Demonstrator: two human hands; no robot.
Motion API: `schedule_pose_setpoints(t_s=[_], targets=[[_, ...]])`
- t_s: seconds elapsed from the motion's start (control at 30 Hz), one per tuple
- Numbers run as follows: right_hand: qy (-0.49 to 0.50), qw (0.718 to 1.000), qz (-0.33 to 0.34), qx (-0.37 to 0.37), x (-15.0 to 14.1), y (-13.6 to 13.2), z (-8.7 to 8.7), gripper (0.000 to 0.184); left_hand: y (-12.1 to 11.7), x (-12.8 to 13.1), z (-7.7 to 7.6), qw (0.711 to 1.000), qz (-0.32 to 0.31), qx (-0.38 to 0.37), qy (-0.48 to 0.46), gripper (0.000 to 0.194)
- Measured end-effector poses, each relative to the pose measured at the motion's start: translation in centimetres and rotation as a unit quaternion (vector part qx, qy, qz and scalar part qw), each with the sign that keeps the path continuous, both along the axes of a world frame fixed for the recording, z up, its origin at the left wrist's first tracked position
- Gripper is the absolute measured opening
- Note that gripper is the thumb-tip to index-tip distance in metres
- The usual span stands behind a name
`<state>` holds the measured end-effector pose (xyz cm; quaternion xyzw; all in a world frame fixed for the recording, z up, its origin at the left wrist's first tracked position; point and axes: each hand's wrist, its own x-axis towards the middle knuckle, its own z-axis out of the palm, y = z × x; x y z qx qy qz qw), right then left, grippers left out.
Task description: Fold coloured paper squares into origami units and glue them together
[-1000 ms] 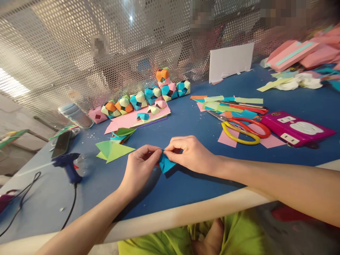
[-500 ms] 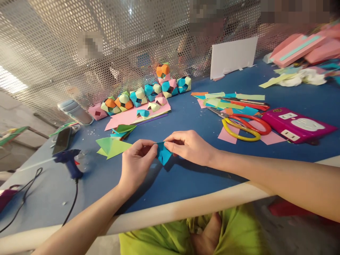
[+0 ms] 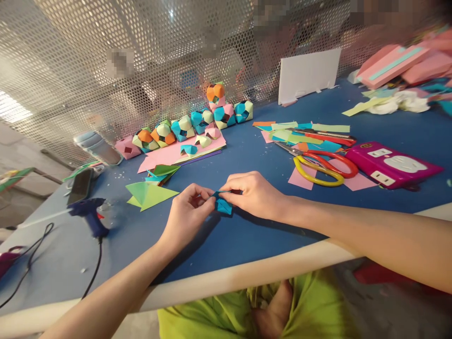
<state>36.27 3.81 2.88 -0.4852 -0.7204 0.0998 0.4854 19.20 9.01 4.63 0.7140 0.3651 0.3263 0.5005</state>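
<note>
A small folded piece of blue paper (image 3: 223,206) is pinched between both hands, just above the blue table (image 3: 247,245). My left hand (image 3: 192,207) grips its left edge between thumb and fingers. On the other side, my right hand (image 3: 252,195) holds the upper right edge in a pinch. The fingertips hide part of the folds. Left of my left hand lie green folded papers (image 3: 150,194), with darker green and blue folded pieces (image 3: 162,173) behind them. Farther back, small folded paper units (image 3: 203,141) rest on pink sheets (image 3: 158,157).
Several paper balls (image 3: 182,128) line the perforated metal screen. At left are a glue gun (image 3: 90,214) with its cord, a phone (image 3: 81,184) and a bottle (image 3: 97,147). Scissors (image 3: 318,172), paper strips (image 3: 307,136) and a magenta power socket (image 3: 391,165) lie at right.
The blue paper has turned and its hanging part now looks shorter and squarer instead of pointed. My left hand has shifted slightly right, and both hands keep their pinch.
</note>
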Motion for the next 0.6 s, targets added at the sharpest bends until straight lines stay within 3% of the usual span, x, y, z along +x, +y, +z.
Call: schedule_pose_setpoints(t_s=[0.2,0.4,0.5,0.6], targets=[[-0.15,0.988,0.023,0.025,0.2,-0.3,-0.4,0.016,0.0,-0.1,-0.2,0.998,-0.026,0.009,0.064,0.008],[0.009,0.998,-0.026,-0.064,-0.4,-0.2,0.8,0.011,0.0,0.0,0.1,0.999,0.041,0.005,0.019,0.012],[0.007,0.994,-0.04,-0.106,-0.6,0.0,0.9,0.008,0.0,0.1,0.0,0.999,0.049,-0.002,-0.001,0.013],[-0.024,0.993,-0.06,-0.098,-0.7,0.1,0.6,0.013,0.0,0.2,-0.3,0.999,0.037,-0.018,0.003,0.013]])
